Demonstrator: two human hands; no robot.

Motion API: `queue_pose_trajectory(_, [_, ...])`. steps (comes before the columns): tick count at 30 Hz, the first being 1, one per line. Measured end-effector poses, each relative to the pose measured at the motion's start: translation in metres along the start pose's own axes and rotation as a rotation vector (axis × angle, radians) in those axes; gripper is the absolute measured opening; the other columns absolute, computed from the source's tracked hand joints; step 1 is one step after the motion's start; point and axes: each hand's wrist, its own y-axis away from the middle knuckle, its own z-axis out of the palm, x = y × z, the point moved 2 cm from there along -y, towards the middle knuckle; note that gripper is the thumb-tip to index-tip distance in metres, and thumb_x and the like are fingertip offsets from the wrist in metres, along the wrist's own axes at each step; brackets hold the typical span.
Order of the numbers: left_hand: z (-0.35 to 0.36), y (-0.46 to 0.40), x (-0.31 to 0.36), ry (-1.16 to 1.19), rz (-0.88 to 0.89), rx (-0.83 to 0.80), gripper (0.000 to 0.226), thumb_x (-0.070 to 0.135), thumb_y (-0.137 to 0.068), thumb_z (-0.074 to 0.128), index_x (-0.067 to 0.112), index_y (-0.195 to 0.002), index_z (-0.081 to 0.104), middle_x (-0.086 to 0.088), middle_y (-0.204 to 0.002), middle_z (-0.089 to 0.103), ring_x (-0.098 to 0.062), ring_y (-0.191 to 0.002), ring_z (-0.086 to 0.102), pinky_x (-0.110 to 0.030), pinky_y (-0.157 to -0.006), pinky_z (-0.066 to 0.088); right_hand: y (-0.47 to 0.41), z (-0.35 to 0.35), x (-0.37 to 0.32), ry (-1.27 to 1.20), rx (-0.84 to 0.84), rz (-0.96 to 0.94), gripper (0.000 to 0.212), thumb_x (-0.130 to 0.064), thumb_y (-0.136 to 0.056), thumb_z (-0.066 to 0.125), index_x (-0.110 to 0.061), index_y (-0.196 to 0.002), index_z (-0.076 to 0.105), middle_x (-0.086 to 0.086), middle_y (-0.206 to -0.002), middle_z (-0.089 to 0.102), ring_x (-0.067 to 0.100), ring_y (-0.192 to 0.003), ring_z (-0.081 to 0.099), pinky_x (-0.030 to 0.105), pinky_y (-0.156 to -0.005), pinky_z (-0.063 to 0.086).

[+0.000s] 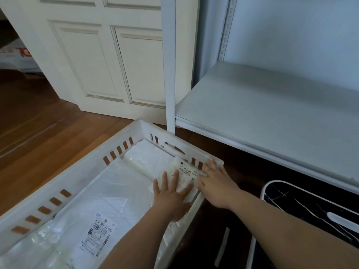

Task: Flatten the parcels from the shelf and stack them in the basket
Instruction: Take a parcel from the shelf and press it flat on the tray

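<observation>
Dim, cool daylight, no hard highlights. Brightest patch is the wall [291, 32] at 1 o'clock; soft shadow falls across the shelf [262, 117] below it. Under-shelf area at 4 o'clock nearly black. Wide-angle bend: door [101, 61] and shelf post [171, 65] lean at the edges. Slight softness overall; label [101, 235] digits readable, fine print smeared.

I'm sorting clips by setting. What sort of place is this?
Probably a room in a home: a wooden floor, a white panelled door, and a white shelf beside a basket of parcels.
</observation>
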Motion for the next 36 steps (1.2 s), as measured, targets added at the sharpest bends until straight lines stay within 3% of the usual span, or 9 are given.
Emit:
queue_pose_trajectory(5, [0.002,-0.012,0.004,0.073,-0.037,0.035,0.062,0.055,-0.097,0.032,0.049,-0.148,-0.002,-0.003,-0.158,-0.024,-0.038,-0.144,-0.02,-0.062,-0.114,-0.002,-0.001,0.001,0.001,-0.043,-0.015,-0.001,0.045,-0.032,-0.105,0.023,-0.019,-0.145,0.036,0.016,-0.16,-0.012,0.033,-0.143,-0.028,0.052,-0.117,-0.009])
queue_pose_trajectory(10, [-0.023,-0.03,-0.004,0.424,-0.388,0.253,0.096,0.048,-0.078,0.072,0.034,-0.151,0.011,-0.009,-0.142,0.042,-0.03,-0.129,0.042,-0.047,-0.105,0.033,-0.003,0.001,0.002,-0.08,-0.022,-0.007,0.04,-0.03,-0.105,0.027,-0.018,-0.139,0.045,0.017,-0.159,-0.014,0.032,-0.141,-0.031,0.051,-0.116,-0.012])
queue_pose_trajectory(13, [-0.035,-0.035,-0.01,0.81,-0.44,0.256,0.046,0.03,-0.084,0.07,0.018,-0.124,0.051,-0.004,-0.107,0.066,-0.022,-0.095,0.065,-0.039,-0.089,0.052,0.001,-0.003,0.002,-0.109,-0.04,0.002,0.045,-0.032,-0.106,0.023,-0.018,-0.145,0.038,0.015,-0.159,-0.016,0.03,-0.142,-0.031,0.049,-0.117,-0.012])
queue_pose_trajectory(18, [-0.036,-0.021,-0.048,1.425,-0.737,0.375,0.005,0.004,-0.09,0.054,0.002,-0.094,0.054,-0.01,-0.077,0.054,-0.021,-0.066,0.055,-0.029,-0.057,0.049,0.002,-0.005,0.001,-0.137,-0.043,0.0,0.048,-0.035,-0.105,0.021,-0.019,-0.149,0.034,0.013,-0.16,-0.016,0.028,-0.142,-0.03,0.047,-0.116,-0.013])
queue_pose_trajectory(22, [-0.022,-0.005,-0.05,1.718,-0.867,0.097,0.017,-0.003,-0.095,0.049,0.0,-0.078,0.05,-0.013,-0.068,0.051,-0.025,-0.056,0.049,-0.028,-0.036,0.047,0.001,-0.005,0.001,-0.094,-0.058,-0.006,0.044,-0.03,-0.105,0.022,-0.019,-0.144,0.04,0.016,-0.16,-0.015,0.032,-0.142,-0.03,0.049,-0.116,-0.012])
queue_pose_trajectory(26, [-0.023,0.005,-0.033,1.141,-0.624,-0.053,0.025,0.021,-0.093,0.062,-0.002,-0.083,0.058,-0.012,-0.065,0.065,-0.024,-0.058,0.066,-0.035,-0.059,0.058,0.0,-0.007,0.0,-0.161,-0.077,0.01,0.048,-0.037,-0.105,0.022,-0.019,-0.146,0.038,0.014,-0.16,-0.016,0.027,-0.142,-0.031,0.047,-0.116,-0.014])
queue_pose_trajectory(31, [-0.044,0.003,-0.02,-0.018,-0.341,0.333,0.035,0.048,-0.088,0.063,0.016,-0.1,0.056,0.002,-0.095,0.059,-0.016,-0.091,0.058,-0.027,-0.074,0.047,0.001,-0.009,0.0,-0.158,-0.095,0.015,0.049,-0.038,-0.105,0.022,-0.02,-0.149,0.034,0.013,-0.16,-0.018,0.025,-0.142,-0.032,0.046,-0.116,-0.015])
queue_pose_trajectory(33, [-0.029,-0.005,-0.01,-0.06,-0.103,0.333,0.061,0.061,-0.091,0.045,0.031,-0.142,0.032,-0.007,-0.152,0.03,-0.032,-0.139,0.027,-0.05,-0.114,0.023,0.002,-0.009,-0.001,-0.122,-0.098,0.001,0.047,-0.035,-0.105,0.023,-0.022,-0.149,0.034,0.014,-0.159,-0.018,0.027,-0.141,-0.033,0.047,-0.115,-0.015])
queue_pose_trajectory(36, [-0.001,-0.017,-0.003,-0.104,0.04,0.109,0.065,0.072,-0.09,0.014,0.05,-0.145,-0.014,0.002,-0.151,-0.035,-0.031,-0.137,-0.037,-0.067,-0.105,-0.02,0.003,-0.012,-0.001,-0.103,-0.115,-0.01,0.046,-0.034,-0.106,0.022,-0.024,-0.149,0.034,0.014,-0.159,-0.019,0.029,-0.14,-0.034,0.048,-0.114,-0.015])
